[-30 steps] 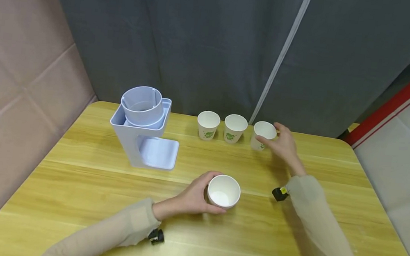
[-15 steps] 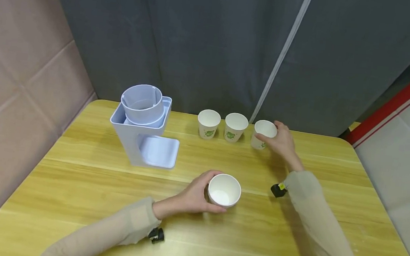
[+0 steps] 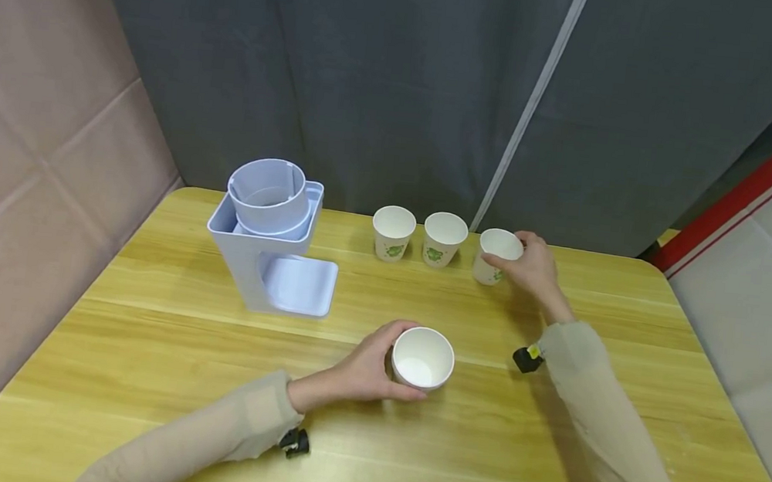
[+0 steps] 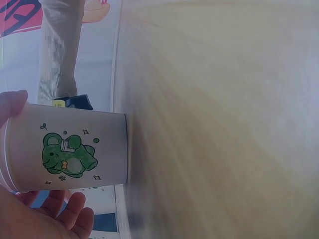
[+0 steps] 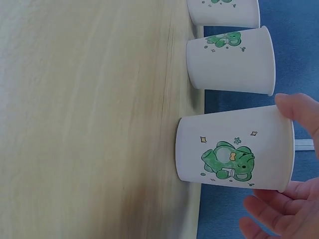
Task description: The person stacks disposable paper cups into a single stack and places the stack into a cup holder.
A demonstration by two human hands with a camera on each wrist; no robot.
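Observation:
In the middle of the table, my left hand [image 3: 363,367] holds a white paper cup [image 3: 422,357], thumb on the near side and fingers round the far side. The left wrist view shows a green bear printed on this upright paper cup [image 4: 109,144]. Farther back, my right hand [image 3: 536,272] grips the rightmost paper cup [image 3: 496,245] of a row, near its rim. Its green bear print faces the right wrist camera, and this cup [image 5: 219,134] stands at the table's far edge. To its left are two similar upright cups, a middle cup [image 3: 444,239] and a left cup [image 3: 393,234].
A pale blue plastic stand [image 3: 244,266] with a round container [image 3: 270,214] on top and a flat tray base [image 3: 301,287] is at the back left. Behind the wooden table [image 3: 136,372] hangs a dark grey curtain [image 3: 388,78]. Padded panels [image 3: 31,160] rise at the left.
The right hand and its cup have shifted very slightly towards the near side. The left hand keeps its hold on the middle cup, and the other cups stay in place.

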